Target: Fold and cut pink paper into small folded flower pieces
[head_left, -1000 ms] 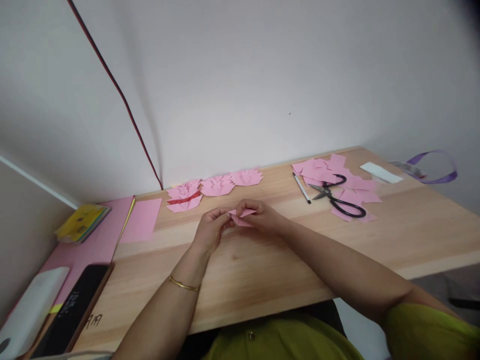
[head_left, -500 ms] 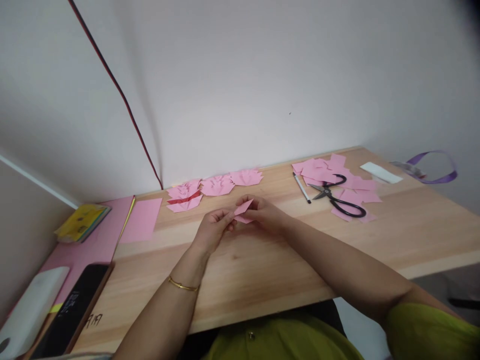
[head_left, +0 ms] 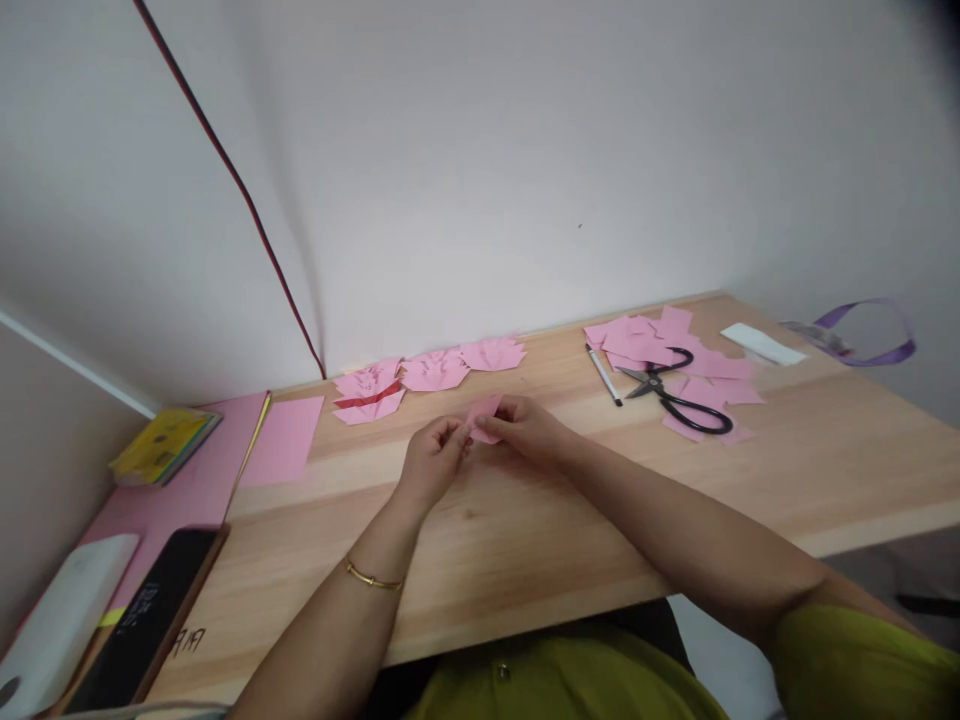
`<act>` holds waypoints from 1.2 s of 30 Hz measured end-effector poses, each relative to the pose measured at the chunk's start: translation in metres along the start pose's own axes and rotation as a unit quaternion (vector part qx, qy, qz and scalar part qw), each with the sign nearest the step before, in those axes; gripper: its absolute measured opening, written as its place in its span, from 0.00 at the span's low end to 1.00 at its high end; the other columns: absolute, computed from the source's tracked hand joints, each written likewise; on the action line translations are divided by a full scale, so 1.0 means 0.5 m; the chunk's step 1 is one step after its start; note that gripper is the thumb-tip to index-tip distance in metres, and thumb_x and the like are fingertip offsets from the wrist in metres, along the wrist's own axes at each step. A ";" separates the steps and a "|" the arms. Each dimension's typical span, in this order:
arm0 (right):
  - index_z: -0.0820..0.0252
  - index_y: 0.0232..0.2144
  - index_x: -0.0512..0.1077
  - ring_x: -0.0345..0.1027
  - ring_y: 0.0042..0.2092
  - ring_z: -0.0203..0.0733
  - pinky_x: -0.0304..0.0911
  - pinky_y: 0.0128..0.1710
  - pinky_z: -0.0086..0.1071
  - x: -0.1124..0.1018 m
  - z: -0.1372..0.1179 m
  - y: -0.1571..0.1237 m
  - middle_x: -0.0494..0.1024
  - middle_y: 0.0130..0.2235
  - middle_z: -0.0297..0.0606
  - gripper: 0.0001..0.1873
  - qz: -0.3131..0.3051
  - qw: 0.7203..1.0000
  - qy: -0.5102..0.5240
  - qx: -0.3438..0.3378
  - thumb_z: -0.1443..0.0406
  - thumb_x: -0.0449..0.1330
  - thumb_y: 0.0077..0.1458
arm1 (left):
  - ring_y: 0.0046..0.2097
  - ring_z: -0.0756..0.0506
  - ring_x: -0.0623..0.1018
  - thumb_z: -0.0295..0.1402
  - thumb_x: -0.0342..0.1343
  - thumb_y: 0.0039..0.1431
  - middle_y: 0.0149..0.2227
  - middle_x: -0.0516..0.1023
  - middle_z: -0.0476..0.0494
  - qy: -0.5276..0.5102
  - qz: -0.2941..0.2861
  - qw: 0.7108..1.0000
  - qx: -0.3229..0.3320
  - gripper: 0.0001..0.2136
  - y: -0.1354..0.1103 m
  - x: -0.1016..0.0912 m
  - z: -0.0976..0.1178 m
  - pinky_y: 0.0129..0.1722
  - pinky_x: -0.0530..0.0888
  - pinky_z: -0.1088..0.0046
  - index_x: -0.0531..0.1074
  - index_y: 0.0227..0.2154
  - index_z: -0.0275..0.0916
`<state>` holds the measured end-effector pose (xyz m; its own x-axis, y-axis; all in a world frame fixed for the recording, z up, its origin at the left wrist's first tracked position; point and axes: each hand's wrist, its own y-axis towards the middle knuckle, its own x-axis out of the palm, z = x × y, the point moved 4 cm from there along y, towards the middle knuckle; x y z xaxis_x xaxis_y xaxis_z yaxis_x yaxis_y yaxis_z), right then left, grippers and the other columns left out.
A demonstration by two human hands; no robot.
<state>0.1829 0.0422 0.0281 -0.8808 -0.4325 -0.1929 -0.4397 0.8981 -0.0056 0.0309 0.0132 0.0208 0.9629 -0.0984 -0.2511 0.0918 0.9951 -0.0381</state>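
A small piece of folded pink paper [head_left: 484,410] is held between my two hands above the middle of the wooden table [head_left: 480,560]. My left hand [head_left: 435,452] pinches its left end between thumb and fingers. On the other side my right hand [head_left: 521,428] grips it, the thumb lying across the near face and the fingers behind. Fingers cover part of the paper, so its full fold is hidden. Beyond my hands, several folded pink paper shapes [head_left: 435,371] stand in a row by the wall; a red strip [head_left: 367,398] lies across the nearest left one.
To the right lie black-handled scissors [head_left: 655,384], a pen [head_left: 604,376] and a heap of pink paper pieces [head_left: 637,338], with a white strip [head_left: 763,344] farther off. At left are pink sheets [head_left: 281,440], a yellow packet [head_left: 161,447], a phone [head_left: 150,610] and a white device [head_left: 71,610].
The paper's two parted flaps now lie together as one flat face. My right thumb has moved onto its front, and my left hand has shifted slightly.
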 end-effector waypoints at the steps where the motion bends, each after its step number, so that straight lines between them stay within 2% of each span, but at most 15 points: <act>1: 0.63 0.25 0.69 0.59 0.27 0.33 0.54 0.29 0.28 -0.001 0.001 0.000 0.68 0.25 0.32 0.17 0.007 1.000 -0.013 -0.003 0.53 0.58 0.51 | 0.22 0.54 0.64 0.45 0.53 0.56 0.21 0.68 0.52 0.000 -0.010 1.000 0.001 0.15 0.000 0.002 -0.002 0.23 0.62 0.78 0.70 0.26 0.36; 4: 0.64 0.26 0.70 0.61 0.29 0.34 0.54 0.29 0.28 -0.004 0.001 0.000 0.70 0.26 0.33 0.15 0.019 0.999 -0.048 -0.011 0.56 0.58 0.51 | 0.22 0.54 0.64 0.45 0.54 0.55 0.22 0.69 0.52 0.003 -0.023 1.000 0.003 0.15 0.001 0.004 -0.004 0.23 0.61 0.78 0.72 0.29 0.36; 6: 0.64 0.28 0.71 0.63 0.30 0.35 0.56 0.30 0.28 -0.001 0.000 -0.001 0.72 0.27 0.34 0.15 0.005 0.998 -0.059 -0.018 0.56 0.57 0.52 | 0.22 0.54 0.64 0.45 0.54 0.55 0.22 0.70 0.51 0.014 -0.015 1.000 0.009 0.15 0.000 0.003 -0.004 0.23 0.61 0.79 0.73 0.30 0.36; 9: 0.63 0.30 0.74 0.66 0.33 0.37 0.58 0.33 0.29 0.005 -0.003 -0.004 0.75 0.31 0.36 0.15 -0.012 0.997 -0.061 -0.036 0.56 0.57 0.53 | 0.22 0.54 0.63 0.43 0.54 0.55 0.22 0.69 0.52 0.042 0.005 0.999 0.020 0.13 -0.003 -0.002 0.001 0.22 0.60 0.79 0.72 0.28 0.36; 11: 0.63 0.30 0.74 0.66 0.34 0.37 0.59 0.33 0.29 0.005 -0.004 -0.005 0.76 0.31 0.37 0.14 -0.003 0.997 -0.063 -0.044 0.57 0.58 0.53 | 0.22 0.54 0.63 0.43 0.54 0.55 0.21 0.67 0.53 0.060 0.010 0.998 0.024 0.13 -0.004 -0.004 0.004 0.22 0.60 0.79 0.70 0.26 0.36; 15: 0.63 0.28 0.73 0.64 0.31 0.35 0.57 0.31 0.28 0.001 -0.002 -0.005 0.74 0.28 0.34 0.14 0.023 0.997 -0.061 -0.040 0.56 0.58 0.52 | 0.21 0.53 0.63 0.42 0.53 0.56 0.19 0.66 0.53 0.075 0.002 0.997 0.021 0.13 -0.004 -0.005 0.005 0.22 0.60 0.79 0.70 0.25 0.37; 20: 0.62 0.24 0.69 0.59 0.28 0.33 0.52 0.29 0.27 -0.011 0.000 0.002 0.67 0.24 0.29 0.15 0.070 0.993 -0.088 -0.028 0.56 0.58 0.51 | 0.21 0.53 0.63 0.40 0.52 0.56 0.19 0.66 0.54 0.074 -0.020 0.997 0.017 0.11 -0.001 0.001 0.002 0.23 0.61 0.78 0.71 0.27 0.37; 24: 0.62 0.23 0.68 0.59 0.29 0.33 0.52 0.29 0.27 -0.020 -0.004 0.005 0.67 0.25 0.30 0.15 0.055 0.986 -0.147 -0.057 0.57 0.57 0.53 | 0.26 0.51 0.69 0.38 0.51 0.57 0.23 0.72 0.51 0.133 -0.021 0.989 0.055 0.11 -0.003 0.002 0.008 0.28 0.65 0.76 0.73 0.29 0.37; 27: 0.62 0.21 0.69 0.61 0.32 0.35 0.53 0.33 0.28 -0.029 -0.005 0.008 0.70 0.27 0.33 0.14 0.043 0.964 -0.249 -0.081 0.59 0.58 0.53 | 0.32 0.49 0.72 0.35 0.50 0.59 0.28 0.75 0.48 0.239 0.014 0.964 0.116 0.10 -0.006 -0.002 0.016 0.33 0.67 0.73 0.74 0.29 0.37; 29: 0.62 0.21 0.70 0.62 0.33 0.36 0.52 0.36 0.29 -0.036 -0.002 0.010 0.71 0.28 0.34 0.13 0.038 0.945 -0.319 -0.070 0.60 0.59 0.52 | 0.35 0.47 0.74 0.32 0.50 0.60 0.31 0.76 0.45 0.296 0.028 0.942 0.157 0.09 -0.010 -0.002 0.021 0.37 0.68 0.71 0.74 0.31 0.37; 33: 0.61 0.24 0.71 0.63 0.36 0.38 0.50 0.37 0.31 -0.037 0.007 0.014 0.73 0.31 0.36 0.12 0.020 0.920 -0.391 -0.033 0.59 0.58 0.54 | 0.40 0.47 0.74 0.29 0.47 0.61 0.36 0.76 0.43 0.358 -0.024 0.909 0.213 0.10 -0.017 0.018 0.024 0.40 0.69 0.70 0.74 0.39 0.39; 36: 0.60 0.26 0.71 0.63 0.38 0.39 0.48 0.39 0.33 -0.031 0.010 0.017 0.74 0.32 0.36 0.11 0.020 0.906 -0.422 -0.034 0.59 0.58 0.54 | 0.39 0.45 0.73 0.31 0.45 0.63 0.34 0.74 0.42 0.426 -0.061 0.875 0.222 0.12 -0.020 0.035 0.024 0.38 0.69 0.69 0.75 0.38 0.38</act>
<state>0.1939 0.0569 0.0264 -0.4617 -0.1591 -0.8727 -0.4453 0.8924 0.0729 0.0499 0.0015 0.0282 0.4188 0.0101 -0.9080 0.4521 0.8649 0.2182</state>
